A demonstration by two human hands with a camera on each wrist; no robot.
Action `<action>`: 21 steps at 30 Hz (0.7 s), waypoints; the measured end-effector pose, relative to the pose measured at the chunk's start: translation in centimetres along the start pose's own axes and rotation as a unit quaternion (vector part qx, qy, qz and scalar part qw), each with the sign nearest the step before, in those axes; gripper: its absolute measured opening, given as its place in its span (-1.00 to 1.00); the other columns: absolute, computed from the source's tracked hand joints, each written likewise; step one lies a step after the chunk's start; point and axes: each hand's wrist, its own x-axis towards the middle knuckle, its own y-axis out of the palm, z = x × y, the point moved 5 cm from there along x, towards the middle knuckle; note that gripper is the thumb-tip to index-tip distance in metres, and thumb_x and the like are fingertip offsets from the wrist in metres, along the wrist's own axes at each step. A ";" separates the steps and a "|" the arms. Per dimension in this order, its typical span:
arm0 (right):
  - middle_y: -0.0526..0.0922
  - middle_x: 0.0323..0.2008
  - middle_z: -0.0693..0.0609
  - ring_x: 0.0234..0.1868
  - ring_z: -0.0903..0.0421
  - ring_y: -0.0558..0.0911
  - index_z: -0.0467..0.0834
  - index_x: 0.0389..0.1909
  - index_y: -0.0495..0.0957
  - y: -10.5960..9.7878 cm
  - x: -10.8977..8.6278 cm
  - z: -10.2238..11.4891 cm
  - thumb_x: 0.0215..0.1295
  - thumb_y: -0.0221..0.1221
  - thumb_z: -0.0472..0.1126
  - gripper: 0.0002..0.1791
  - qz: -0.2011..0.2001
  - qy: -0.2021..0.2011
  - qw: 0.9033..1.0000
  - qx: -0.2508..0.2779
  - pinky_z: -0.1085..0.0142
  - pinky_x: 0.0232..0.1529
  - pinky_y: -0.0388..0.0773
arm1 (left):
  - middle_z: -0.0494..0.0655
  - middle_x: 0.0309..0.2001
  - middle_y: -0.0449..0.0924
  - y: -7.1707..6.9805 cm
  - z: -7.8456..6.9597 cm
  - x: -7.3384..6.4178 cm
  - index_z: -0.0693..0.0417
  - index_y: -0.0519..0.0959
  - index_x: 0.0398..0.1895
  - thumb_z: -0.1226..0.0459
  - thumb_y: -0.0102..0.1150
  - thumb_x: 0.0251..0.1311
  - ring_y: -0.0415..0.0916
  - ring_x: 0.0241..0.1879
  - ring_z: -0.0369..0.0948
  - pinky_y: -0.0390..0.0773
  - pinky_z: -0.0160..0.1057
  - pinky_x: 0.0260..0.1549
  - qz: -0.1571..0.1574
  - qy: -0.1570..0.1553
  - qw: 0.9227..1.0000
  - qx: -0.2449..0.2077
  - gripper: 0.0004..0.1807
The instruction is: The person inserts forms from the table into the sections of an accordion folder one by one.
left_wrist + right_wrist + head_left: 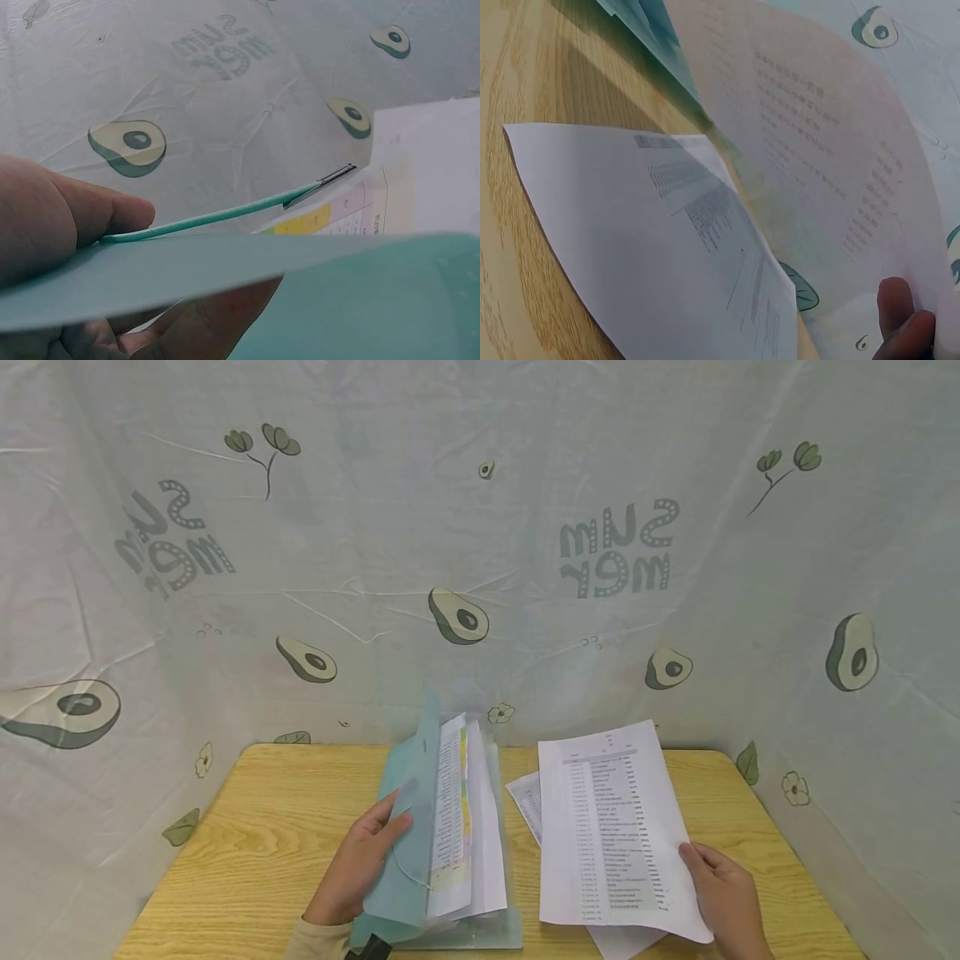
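Note:
A light-blue file folder (397,881) stands partly opened on the table, its cover lifted. My left hand (360,860) pinches that cover, thumb on one side and fingers on the other. A thin green elastic cord (210,218) with a metal end runs along the cover by the thumb. Inside the folder are printed papers (487,827), one edged with coloured blocks. My right hand (726,893) holds a printed sheet (600,827) by its right edge, raised and slightly bent. Beneath it, another printed sheet (667,247) lies on the table, mostly covered in the head view.
The wooden table (255,835) ends at a pale curtain (375,527) printed with avocados, which hangs behind and along both sides. A strip of table lies between the folder and the loose sheets.

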 end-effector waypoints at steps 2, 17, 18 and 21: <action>0.80 -0.26 -0.13 -0.45 0.17 0.71 -0.41 0.26 0.53 0.1 -0.1 0.0 0.61 0.02 0.13 -0.35 -0.003 0.000 1.000 0.007 0.29 -0.49 0.61 | 0.27 0.38 0.45 0.0 0.0 0.0 -0.06 0.23 0.62 0.09 0.07 0.56 0.61 0.14 0.06 0.67 -0.02 -0.03 -0.001 0.000 1.000 0.001 -0.36; 0.79 -0.23 -0.12 -0.44 0.20 0.70 -0.40 0.25 0.54 0.9 -0.9 0.9 0.58 0.07 0.13 -0.36 -0.002 -0.001 0.999 0.043 0.30 -0.46 0.63 | 0.27 0.35 0.47 0.0 0.0 0.0 -0.07 0.22 0.62 0.09 0.06 0.57 0.62 0.12 0.09 0.68 -0.07 -0.06 0.001 0.003 1.000 0.001 -0.37; 0.79 -0.23 -0.12 -0.44 0.20 0.70 -0.40 0.25 0.54 0.9 -0.9 1.0 0.58 0.08 0.13 -0.36 -0.003 -0.002 0.999 0.043 0.30 -0.46 0.63 | 0.27 0.35 0.47 0.0 0.0 0.0 -0.07 0.22 0.62 0.09 0.06 0.57 0.62 0.12 0.09 0.68 -0.07 -0.06 0.001 0.003 1.000 0.001 -0.37; 0.78 -0.24 -0.12 -0.44 0.20 0.69 -0.40 0.25 0.54 1.2 -0.9 1.3 0.58 0.06 0.14 -0.34 -0.006 -0.012 0.999 0.037 0.30 -0.47 0.62 | 0.26 0.35 0.47 0.0 0.0 0.0 -0.07 0.22 0.62 0.10 0.06 0.57 0.62 0.12 0.08 0.68 -0.07 -0.05 0.001 0.003 1.000 0.002 -0.37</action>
